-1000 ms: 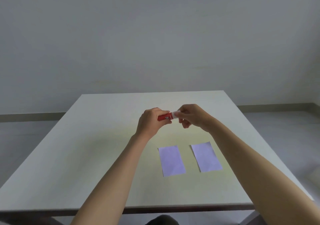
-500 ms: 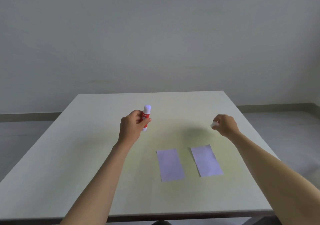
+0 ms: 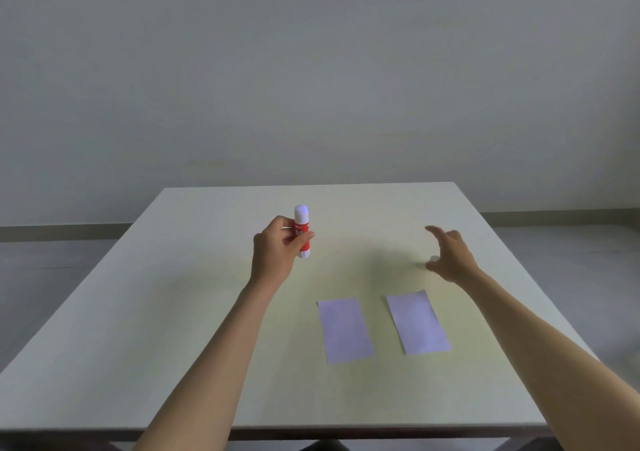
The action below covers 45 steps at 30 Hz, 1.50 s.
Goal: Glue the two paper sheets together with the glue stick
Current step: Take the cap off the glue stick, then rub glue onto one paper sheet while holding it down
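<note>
Red plastic with a white top and white base, the glue stick (image 3: 302, 230) stands upright in your left hand (image 3: 277, 254), which is closed around its lower body with the thumb across the red label. You hold it above the pale, matte tabletop (image 3: 145, 312), toward the far middle of the table and left of centre.

Your right hand (image 3: 450, 256) is well apart from the left, off to the right at about the same depth. Its fingers (image 3: 437, 233) are spread and loose, gripping nothing. A small whitish blur (image 3: 433, 259) shows just beside the thumb; whether it is the cap, and whether it touches the hand or lies on the table, you cannot tell.

Both pale lilac rectangular paper sheets lie flat on the table nearer to you than either hand, side by side with a strip of bare table between them, not overlapping. The left paper sheet (image 3: 344, 329) sits nearer and to the right of your left hand; the right paper sheet (image 3: 417, 322) lies just near of your right hand, tilted slightly, with its far right corner a little lifted or creased. Neither hand touches a sheet.
</note>
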### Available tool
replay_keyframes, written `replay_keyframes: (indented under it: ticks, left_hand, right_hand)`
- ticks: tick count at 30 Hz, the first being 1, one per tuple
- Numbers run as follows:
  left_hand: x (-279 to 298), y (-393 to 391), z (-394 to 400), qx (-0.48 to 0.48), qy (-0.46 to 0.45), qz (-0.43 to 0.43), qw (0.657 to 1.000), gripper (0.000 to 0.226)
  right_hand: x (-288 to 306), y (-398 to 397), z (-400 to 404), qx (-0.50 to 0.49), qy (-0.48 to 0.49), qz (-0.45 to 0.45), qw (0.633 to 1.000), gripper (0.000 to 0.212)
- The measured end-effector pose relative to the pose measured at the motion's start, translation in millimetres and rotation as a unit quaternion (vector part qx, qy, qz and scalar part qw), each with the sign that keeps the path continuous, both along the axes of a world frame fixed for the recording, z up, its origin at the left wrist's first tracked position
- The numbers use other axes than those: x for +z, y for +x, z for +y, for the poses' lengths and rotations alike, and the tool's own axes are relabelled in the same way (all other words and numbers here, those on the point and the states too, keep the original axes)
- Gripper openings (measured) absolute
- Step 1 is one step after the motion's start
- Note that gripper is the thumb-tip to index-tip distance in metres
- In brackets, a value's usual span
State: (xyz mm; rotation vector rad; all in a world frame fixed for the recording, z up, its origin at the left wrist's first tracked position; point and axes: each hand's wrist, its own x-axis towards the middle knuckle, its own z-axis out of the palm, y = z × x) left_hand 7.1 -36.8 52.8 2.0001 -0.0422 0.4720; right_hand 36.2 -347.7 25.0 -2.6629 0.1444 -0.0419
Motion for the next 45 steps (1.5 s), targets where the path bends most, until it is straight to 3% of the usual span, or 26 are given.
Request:
replay_keyframes:
  ticks: [4,7,12,14,17,20,28,34,39,41,43,45]
  left_hand:
    - [7,-6,-21,0.026,-0.075,0.015,0.997,0.017]
    - [8,-17,-44,0.015,-0.122,0.024,0.992,0.016]
    - [6,-37,-59,0.000,-0.183,0.025,0.983,0.012]
    - [4,-42,-57,-0.001,-0.212,0.019,0.977,0.010]
    - [8,-43,-55,-0.017,-0.330,0.031,0.943,0.010]
    - [13,-46,-58,-0.058,-0.364,0.029,0.929,0.008]
    - [17,-45,-53,-0.118,-0.399,0.045,0.908,0.013]
    - [19,-44,-49,-0.176,-0.412,0.049,0.893,0.017]
    - [23,-44,-50,-0.254,-0.427,0.058,0.866,0.021]
    - [26,-44,-50,-0.282,-0.431,0.060,0.855,0.034]
    - [26,-43,-49,-0.286,-0.442,0.053,0.849,0.039]
    - [25,-43,-50,-0.254,-0.480,0.051,0.838,0.030]
  right_hand:
    - [43,-23,66,0.109,0.125,-0.130,0.978,0.068]
    - [58,-47,116,0.215,0.131,-0.125,0.960,0.065]
    - [60,-65,141,0.161,0.103,-0.209,0.959,0.024]
    - [55,-69,139,0.164,0.077,-0.233,0.955,0.022]
    - [45,-74,137,0.171,0.040,-0.273,0.946,0.022]
    - [38,-77,138,0.174,0.086,-0.301,0.934,0.017]
    - [44,-70,129,0.260,0.313,-0.134,0.904,0.010]
    - [44,-65,120,0.316,0.471,-0.004,0.824,0.024]
    - [40,-67,124,0.335,0.626,0.113,0.696,0.030]
    - [38,-65,126,0.326,0.657,0.143,0.664,0.032]
    - [40,-64,126,0.317,0.660,0.159,0.662,0.036]
    - [45,-63,123,0.306,0.625,0.138,0.705,0.038]
